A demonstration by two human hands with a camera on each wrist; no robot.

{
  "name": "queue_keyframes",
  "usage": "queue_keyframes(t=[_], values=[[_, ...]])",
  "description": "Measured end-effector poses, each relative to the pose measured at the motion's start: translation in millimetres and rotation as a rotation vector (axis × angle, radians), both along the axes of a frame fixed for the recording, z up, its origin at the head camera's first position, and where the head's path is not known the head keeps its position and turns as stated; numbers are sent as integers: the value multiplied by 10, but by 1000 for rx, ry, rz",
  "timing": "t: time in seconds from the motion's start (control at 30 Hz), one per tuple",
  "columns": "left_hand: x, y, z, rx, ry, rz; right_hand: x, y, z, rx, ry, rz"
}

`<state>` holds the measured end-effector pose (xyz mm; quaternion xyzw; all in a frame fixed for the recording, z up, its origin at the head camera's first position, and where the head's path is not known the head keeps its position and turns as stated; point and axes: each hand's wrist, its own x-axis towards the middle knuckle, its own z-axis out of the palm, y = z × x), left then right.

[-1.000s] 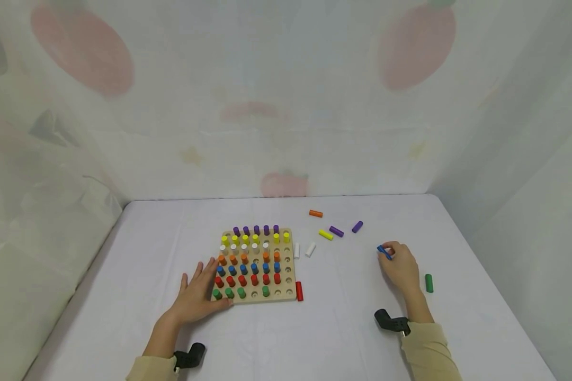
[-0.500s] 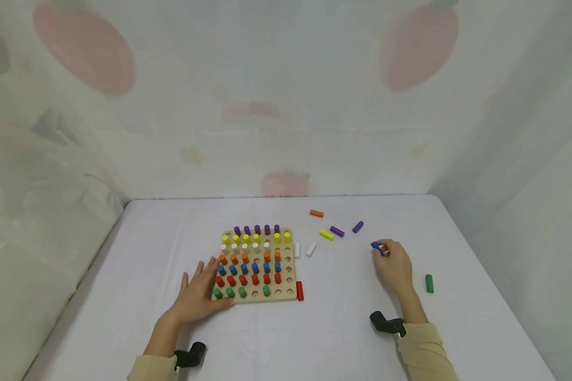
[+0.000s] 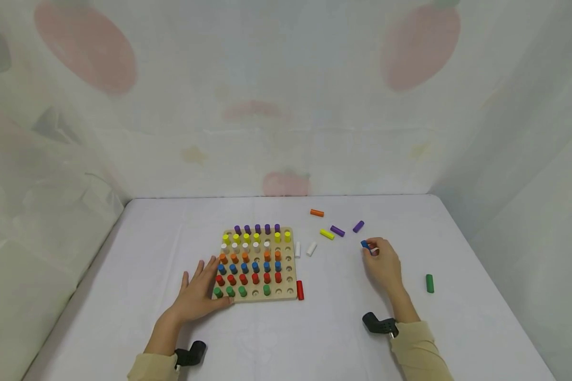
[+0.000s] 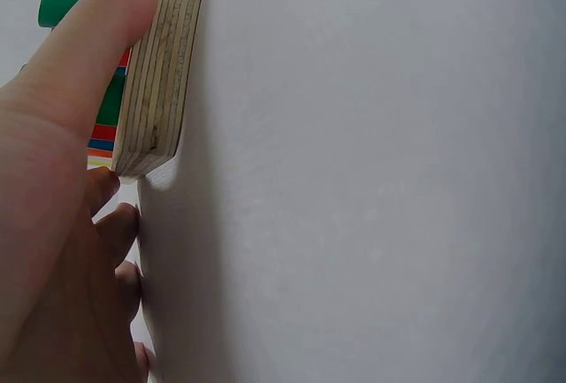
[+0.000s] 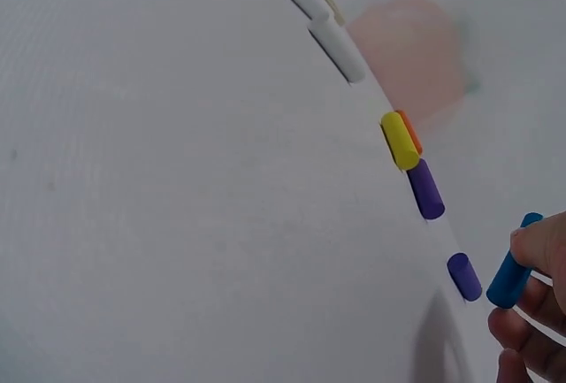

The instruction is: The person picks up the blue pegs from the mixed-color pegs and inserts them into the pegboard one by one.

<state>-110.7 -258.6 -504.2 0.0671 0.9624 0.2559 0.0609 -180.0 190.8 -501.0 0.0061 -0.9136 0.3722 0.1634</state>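
Observation:
My right hand (image 3: 385, 267) pinches a blue peg (image 5: 511, 277) between thumb and fingers, over the table right of the pegboard. The wooden pegboard (image 3: 284, 286) lies left of centre in the head view, with rows of purple, yellow, white, orange, blue, red and green pegs standing in it. Several holes are bare, mostly down its right side. My left hand (image 3: 195, 297) rests at the board's near left corner, fingers spread along the left side. In the left wrist view its thumb (image 4: 97, 38) lies against the board's layered edge.
Loose pegs lie right of the board: a red peg (image 3: 300, 290), two white pegs (image 3: 312, 248), a yellow peg (image 3: 327, 234), two purple pegs (image 3: 337, 230) and an orange peg (image 3: 316, 212). A green peg (image 3: 430, 283) lies farther right, beyond my right hand.
My right hand has moved left towards the board, carrying the blue peg. The left hand, the board and the loose pegs stay where they were.

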Motion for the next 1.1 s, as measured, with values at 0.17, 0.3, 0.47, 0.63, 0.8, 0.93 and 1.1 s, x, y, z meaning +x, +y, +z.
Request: queue_keyframes(t=[0.17, 0.3, 0.47, 0.63, 0.8, 0.93, 1.1], values=[[3, 8, 20, -3, 1, -2, 6, -92, 5, -26, -46, 26], [6, 14, 32, -1, 3, -4, 6, -173, 3, -34, -39, 55], [11, 17, 39, 1, 5, -5, -1, -259, -33, -39, -2, 102], [10, 12, 26, 4, 4, -2, 10, -337, -61, -52, 12, 141], [9, 13, 17, -1, 15, -2, 20, -420, -60, -65, 4, 184], [12, 18, 26, -6, 25, -3, 14, -495, -71, -53, -1, 230], [8, 28, 40, -9, 16, 1, 17, -607, -78, -46, -12, 284]])
